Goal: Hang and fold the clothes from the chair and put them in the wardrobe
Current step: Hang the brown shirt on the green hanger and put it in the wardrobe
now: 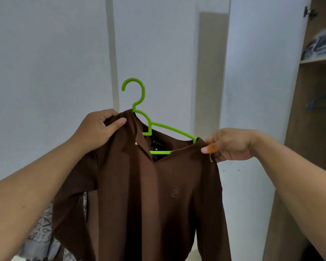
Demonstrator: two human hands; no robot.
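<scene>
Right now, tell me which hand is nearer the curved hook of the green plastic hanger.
Left. The left hand grips the brown shirt collar just below and beside the hook. The right hand pinches the shirt's far shoulder, at the hanger's arm end.

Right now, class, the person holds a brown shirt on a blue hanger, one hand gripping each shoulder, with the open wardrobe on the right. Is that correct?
Not quite. The hanger is green, not blue, as the head view shows. The rest stands: the left hand and right hand each grip a shoulder of the brown shirt, with the open wardrobe on the right.
</scene>
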